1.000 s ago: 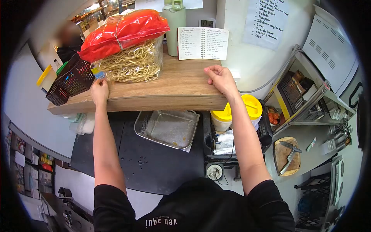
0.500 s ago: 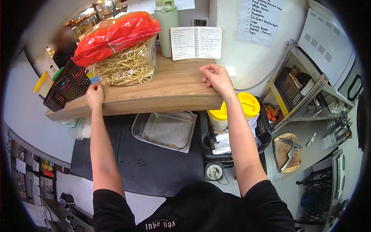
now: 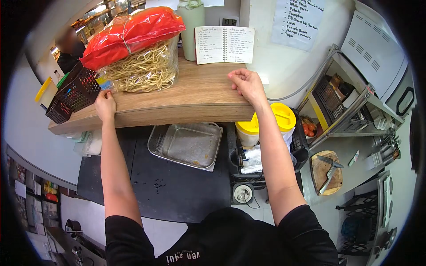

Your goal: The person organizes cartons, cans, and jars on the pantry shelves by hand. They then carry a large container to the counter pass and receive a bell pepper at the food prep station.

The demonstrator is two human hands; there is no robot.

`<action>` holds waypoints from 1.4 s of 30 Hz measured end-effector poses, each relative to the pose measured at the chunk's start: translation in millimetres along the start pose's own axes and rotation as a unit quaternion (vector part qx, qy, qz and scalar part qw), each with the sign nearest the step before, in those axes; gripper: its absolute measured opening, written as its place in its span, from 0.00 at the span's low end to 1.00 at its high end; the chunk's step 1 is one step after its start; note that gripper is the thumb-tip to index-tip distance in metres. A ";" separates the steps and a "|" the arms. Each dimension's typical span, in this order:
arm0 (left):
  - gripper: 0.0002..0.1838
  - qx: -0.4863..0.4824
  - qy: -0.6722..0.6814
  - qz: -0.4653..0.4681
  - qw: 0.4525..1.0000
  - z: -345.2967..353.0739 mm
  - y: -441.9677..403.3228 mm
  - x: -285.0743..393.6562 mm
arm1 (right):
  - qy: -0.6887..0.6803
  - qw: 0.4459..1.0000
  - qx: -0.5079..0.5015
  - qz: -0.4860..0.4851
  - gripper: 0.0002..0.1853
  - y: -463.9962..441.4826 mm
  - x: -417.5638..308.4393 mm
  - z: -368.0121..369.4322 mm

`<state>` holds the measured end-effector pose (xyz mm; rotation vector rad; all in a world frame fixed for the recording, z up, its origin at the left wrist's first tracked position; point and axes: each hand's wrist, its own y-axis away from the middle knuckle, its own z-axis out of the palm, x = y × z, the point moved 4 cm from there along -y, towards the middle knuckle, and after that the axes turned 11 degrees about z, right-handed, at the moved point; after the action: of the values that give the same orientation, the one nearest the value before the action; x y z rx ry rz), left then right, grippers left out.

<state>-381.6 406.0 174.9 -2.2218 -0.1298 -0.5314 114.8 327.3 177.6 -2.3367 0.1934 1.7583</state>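
My left hand (image 3: 105,105) rests at the front edge of the wooden shelf (image 3: 199,88), its curled fingers against the lower left corner of a clear bag of noodles (image 3: 142,71). A red plastic package (image 3: 133,37) lies on top of that bag. On the right part of the shelf lies my right hand (image 3: 246,85), fingers curled together; what they hold, if anything, is too small to make out. An open spiral notebook (image 3: 225,45) with handwriting leans upright behind it, beside a pale green bottle (image 3: 191,31).
Below the shelf, a metal tray (image 3: 185,144) sits on the black counter (image 3: 155,190). Yellow-lidded containers (image 3: 283,116) stand in a black crate. Dark baskets (image 3: 75,91) are at the left. Knives lie on a cutting board (image 3: 327,174). A person (image 3: 69,51) is at the far left.
The whole view has shifted slightly, with the shelf and bag now a little further left. Both hands keep nearly the same places on the shelf.
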 end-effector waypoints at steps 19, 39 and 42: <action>0.17 0.095 0.011 -0.010 0.995 0.6 10.5 -5.9 | -0.014 1.000 0.009 -0.010 0.09 1.4 -0.3 -0.3; 0.17 0.170 0.032 -0.023 0.985 -4.4 13.0 -4.2 | 0.018 0.999 0.020 -0.024 0.09 1.5 1.3 1.1; 0.12 0.158 0.028 -0.030 0.987 -2.3 11.2 -9.1 | 0.052 0.997 0.035 -0.036 0.09 3.7 -0.2 4.1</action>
<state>-387.6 397.8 164.4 -1.8974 -0.2361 -0.5629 110.0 324.7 176.4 -2.3562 0.1797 1.5736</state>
